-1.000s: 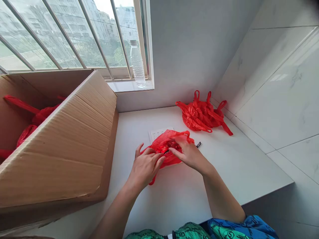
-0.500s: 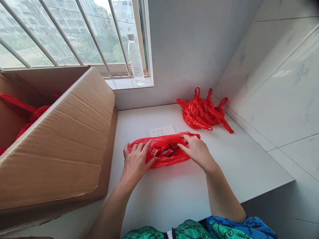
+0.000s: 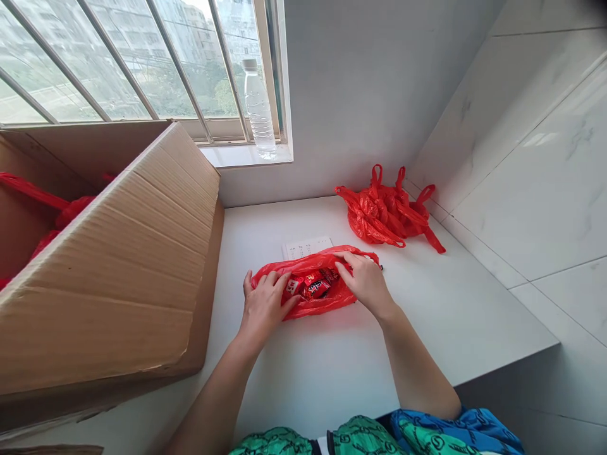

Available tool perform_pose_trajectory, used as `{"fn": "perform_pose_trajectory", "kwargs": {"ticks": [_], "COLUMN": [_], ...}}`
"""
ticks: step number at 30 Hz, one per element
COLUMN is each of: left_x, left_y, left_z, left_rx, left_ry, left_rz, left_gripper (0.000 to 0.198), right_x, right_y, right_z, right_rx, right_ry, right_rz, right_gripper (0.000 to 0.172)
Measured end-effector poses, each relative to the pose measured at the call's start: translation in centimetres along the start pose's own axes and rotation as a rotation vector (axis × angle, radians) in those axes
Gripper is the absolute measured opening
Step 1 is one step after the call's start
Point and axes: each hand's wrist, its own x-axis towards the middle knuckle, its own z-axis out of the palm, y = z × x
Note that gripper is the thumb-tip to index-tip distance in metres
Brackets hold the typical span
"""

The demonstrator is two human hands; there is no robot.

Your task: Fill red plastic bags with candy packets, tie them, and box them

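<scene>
A thin red plastic bag (image 3: 318, 302) lies on the white counter (image 3: 332, 366) in front of me, with small red wrapped packets (image 3: 313, 285) showing through it. My left hand (image 3: 263, 306) grips the bag's left end, fingers curled over the plastic. My right hand (image 3: 363, 281) pinches the bag's right end near its handle. A white printed card (image 3: 307, 247) lies just behind the bag, partly covered by it.
A large open cardboard box (image 3: 123, 265) with red bags inside stands at the left. A heap of tied red bags (image 3: 386, 212) sits at the back right by the tiled wall. A clear water bottle (image 3: 258, 107) stands on the window sill.
The bag has been spread flat and lengthwise on the counter. Both hands then drew slightly closer together, bunching its ends, with the packets now showing in the middle.
</scene>
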Motion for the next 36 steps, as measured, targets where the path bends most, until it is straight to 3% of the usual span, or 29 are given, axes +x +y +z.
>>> {"fn": "perform_pose_trajectory", "kwargs": {"ticks": [4,8,11,16,20,23,28,36], "left_x": [0.0,-0.1,0.0,0.1,0.0,-0.1,0.0,0.0], "left_y": [0.2,0.2,0.8,2.3,2.8,2.7,2.4,2.3], "left_z": [0.4,0.9,0.3,-0.9,-1.1,-1.1,-1.3,-1.4], "left_rx": [0.042,0.036,-0.013,-0.113,-0.208,-0.319,-0.497,-0.541], "left_ry": [0.072,0.034,0.077,0.272,0.321,0.344,0.366,0.378], "left_rz": [-0.012,-0.03,-0.028,0.1,0.175,0.13,-0.017,-0.016], "left_gripper": [0.034,0.038,0.046,0.055,0.054,0.054,0.036,0.03], "right_x": [-0.3,-0.5,-0.6,-1.0,-0.9,-0.7,-0.7,-0.6], "right_y": [-1.6,-2.5,-3.1,-4.3,-4.5,-4.2,-4.2,-4.2], "right_z": [-0.1,0.5,1.2,1.7,1.7,1.5,1.1,1.0], "right_rx": [0.131,0.264,0.345,0.555,0.819,0.983,1.07,1.072], "right_ry": [0.083,0.016,-0.028,-0.142,-0.227,-0.226,-0.271,-0.279], "right_rz": [-0.069,-0.144,-0.166,-0.025,0.088,0.173,0.23,0.261], "right_gripper": [0.023,0.023,0.022,0.031,0.03,0.033,0.033,0.037]}}
